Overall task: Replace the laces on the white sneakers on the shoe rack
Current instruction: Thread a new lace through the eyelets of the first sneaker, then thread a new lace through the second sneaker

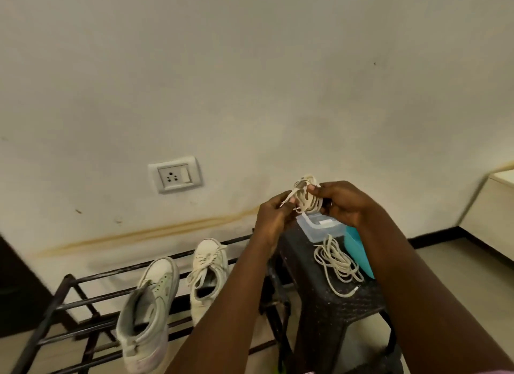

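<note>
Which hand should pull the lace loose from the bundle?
Left hand, probably: it pinches the loose end, while the right hand holds the bundle steady.

No words or numbers could be read anywhere (the white label (324,222) on the clear box (315,234) was too blurry).

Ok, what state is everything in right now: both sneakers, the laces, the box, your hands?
Left sneaker: on the shoe rack, no lace in it.
Right sneaker: on the rack, laced, untied.
Lace bundle: coiled, held up in both hands.
Loose lace: lying coiled on the stool.
Clear box: on the stool, appears open.
Left hand: pinches the bundle's free end.
Right hand: holds the bundle.
</note>
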A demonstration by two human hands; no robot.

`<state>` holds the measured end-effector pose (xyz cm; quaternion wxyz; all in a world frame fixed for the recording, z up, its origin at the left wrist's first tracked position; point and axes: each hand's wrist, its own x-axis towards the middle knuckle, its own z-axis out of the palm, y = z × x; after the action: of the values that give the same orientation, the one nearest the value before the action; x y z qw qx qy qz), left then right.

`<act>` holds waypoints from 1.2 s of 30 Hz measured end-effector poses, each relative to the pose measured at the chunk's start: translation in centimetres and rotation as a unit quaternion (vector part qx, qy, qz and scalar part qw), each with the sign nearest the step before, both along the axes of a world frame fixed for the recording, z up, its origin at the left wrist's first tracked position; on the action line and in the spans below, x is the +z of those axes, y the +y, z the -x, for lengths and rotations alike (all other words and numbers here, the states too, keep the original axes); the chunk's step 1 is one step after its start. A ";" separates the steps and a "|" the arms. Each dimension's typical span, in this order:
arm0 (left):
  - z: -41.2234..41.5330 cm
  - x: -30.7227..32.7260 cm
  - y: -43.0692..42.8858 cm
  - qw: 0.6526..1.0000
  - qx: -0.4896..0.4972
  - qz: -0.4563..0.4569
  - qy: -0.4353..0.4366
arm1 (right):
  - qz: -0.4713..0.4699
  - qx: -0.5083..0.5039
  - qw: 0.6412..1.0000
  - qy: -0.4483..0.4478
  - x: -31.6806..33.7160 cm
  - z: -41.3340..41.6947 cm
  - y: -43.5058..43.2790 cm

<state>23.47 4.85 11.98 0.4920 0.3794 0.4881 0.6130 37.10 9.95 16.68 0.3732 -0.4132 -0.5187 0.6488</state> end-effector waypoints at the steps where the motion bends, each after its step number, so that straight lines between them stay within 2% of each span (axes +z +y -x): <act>1: 1.5 0.2 -1.0 1.000 0.015 -0.013 0.002 | -0.001 0.008 1.000 -0.005 -0.2 1.3 -0.8; 4: 5.7 0.2 -4.0 0.998 0.055 -0.016 0.042 | -0.002 0.031 1.000 -0.001 -1.1 5.1 -2.8; 7: 9.9 -0.2 -6.7 0.987 0.101 -0.003 0.124 | 0.010 0.043 0.999 0.005 -1.9 8.8 -4.7; 13: 18.0 -1.1 -10.4 0.920 0.197 0.051 0.335 | 0.018 0.071 0.994 -0.085 -5.6 15.3 -7.8; 18: 22.4 -1.9 -11.3 0.885 0.176 0.072 0.425 | 0.045 0.178 0.970 -0.159 -8.0 19.1 -9.5; 19: 22.9 -2.2 -11.3 0.876 0.161 0.072 0.448 | 0.015 0.203 0.954 -0.220 -8.1 19.7 -9.7; 21: 23.9 -2.9 -10.9 0.865 0.131 0.073 0.480 | -0.115 0.234 0.876 -0.406 -8.6 21.3 -9.4; 22: 24.2 -3.2 -10.6 0.863 0.120 0.071 0.486 | -0.189 0.226 0.835 -0.464 -8.5 22.1 -9.3; 23: 24.5 -3.7 -10.4 0.864 0.114 0.072 0.484 | -0.242 0.205 0.827 -0.465 -8.7 23.1 -9.3; 24: 24.7 -4.1 -10.2 0.867 0.113 0.071 0.480 | -0.268 0.190 0.848 -0.417 -8.9 23.9 -9.3; 25: 24.9 -4.5 -10.1 0.873 0.115 0.067 0.470 | -0.257 0.188 0.889 -0.329 -9.3 24.6 -9.2; 27: 25.4 -5.6 -9.9 0.891 0.121 0.058 0.434 | -0.166 0.199 0.957 -0.133 -10.3 25.8 -9.5; 29: 25.6 -6.4 -9.7 0.905 0.131 0.063 0.401 | -0.075 0.176 0.981 -0.038 -11.7 26.8 -9.7; 31: 26.0 -7.1 -9.5 0.913 0.155 0.075 0.370 | -0.052 0.129 0.990 -0.023 -12.7 27.6 -9.7; 36: 26.8 -8.4 -10.0 0.927 0.207 0.101 0.296 | -0.094 0.048 0.989 -0.108 -15.0 28.4 -9.0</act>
<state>-3.37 -5.11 3.54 0.2227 0.3823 0.7390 0.5081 8.70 1.00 1.64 0.3205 -0.4186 -0.6338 0.5660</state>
